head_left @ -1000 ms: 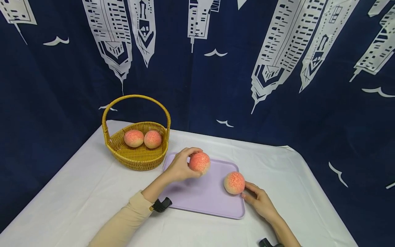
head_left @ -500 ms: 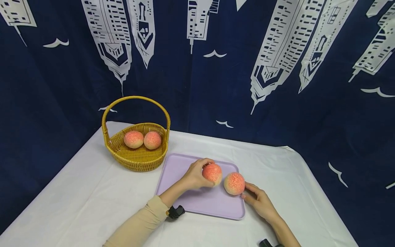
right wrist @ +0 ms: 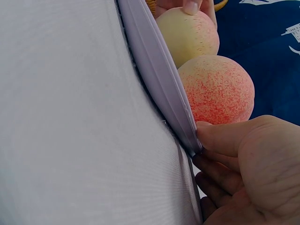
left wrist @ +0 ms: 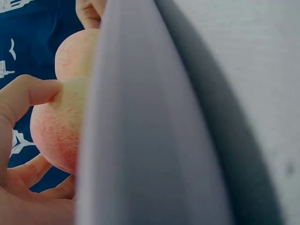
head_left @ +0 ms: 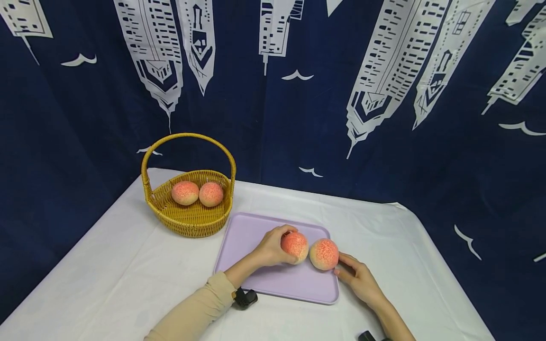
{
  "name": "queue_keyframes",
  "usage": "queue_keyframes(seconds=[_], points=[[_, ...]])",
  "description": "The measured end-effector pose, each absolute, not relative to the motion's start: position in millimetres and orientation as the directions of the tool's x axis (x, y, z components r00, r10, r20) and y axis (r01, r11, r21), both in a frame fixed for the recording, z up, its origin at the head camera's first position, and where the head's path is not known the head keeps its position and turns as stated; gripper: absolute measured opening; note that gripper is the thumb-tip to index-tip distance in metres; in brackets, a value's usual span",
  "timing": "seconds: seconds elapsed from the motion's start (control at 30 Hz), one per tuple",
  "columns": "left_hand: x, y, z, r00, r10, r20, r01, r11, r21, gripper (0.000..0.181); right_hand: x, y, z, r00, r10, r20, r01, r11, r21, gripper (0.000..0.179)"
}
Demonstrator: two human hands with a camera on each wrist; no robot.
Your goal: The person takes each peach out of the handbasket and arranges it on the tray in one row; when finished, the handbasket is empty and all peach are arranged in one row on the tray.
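Note:
My left hand point(head_left: 273, 246) grips a pink-and-cream peach point(head_left: 295, 247), fingers over its far side and thumb at its near side. That peach is low over the lilac tray point(head_left: 243, 237); whether it touches the tray is hidden. A second peach point(head_left: 324, 254) sits close by, near the tray's right edge. Beside it, my right hand point(head_left: 362, 283) lies with its fingertips at the tray rim. In the right wrist view the thumb point(right wrist: 220, 136) is at the rim, just below the peach point(right wrist: 220, 89); the other fingers are loosely bent.
A yellow wicker basket point(head_left: 192, 229) with a tall arched handle stands left of the tray, holding two peaches point(head_left: 198, 193). White cloth point(head_left: 106, 274) covers the table. Behind it hangs a navy curtain point(head_left: 307, 123) printed with buildings and birds.
My left hand has carried its peach rightward and down over the tray, until it is close beside the other peach. The right hand and the basket have stayed put.

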State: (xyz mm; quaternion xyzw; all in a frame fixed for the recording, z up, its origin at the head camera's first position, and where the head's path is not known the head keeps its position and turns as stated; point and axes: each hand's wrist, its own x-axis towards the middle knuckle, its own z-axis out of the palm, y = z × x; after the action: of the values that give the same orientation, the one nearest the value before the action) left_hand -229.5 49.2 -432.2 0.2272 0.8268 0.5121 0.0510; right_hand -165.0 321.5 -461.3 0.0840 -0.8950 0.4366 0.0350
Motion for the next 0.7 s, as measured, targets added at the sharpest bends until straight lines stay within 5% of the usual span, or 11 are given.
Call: queue_keyframes(seconds=[0.7], points=[[-234, 50, -445, -0.865, 0.463, 0.191, 0.369, 0.33, 0.869, 0.07, -167, 321, -465, -0.984, -0.116, 0.134, -0.176, 0.6, -0.781, 0.049]])
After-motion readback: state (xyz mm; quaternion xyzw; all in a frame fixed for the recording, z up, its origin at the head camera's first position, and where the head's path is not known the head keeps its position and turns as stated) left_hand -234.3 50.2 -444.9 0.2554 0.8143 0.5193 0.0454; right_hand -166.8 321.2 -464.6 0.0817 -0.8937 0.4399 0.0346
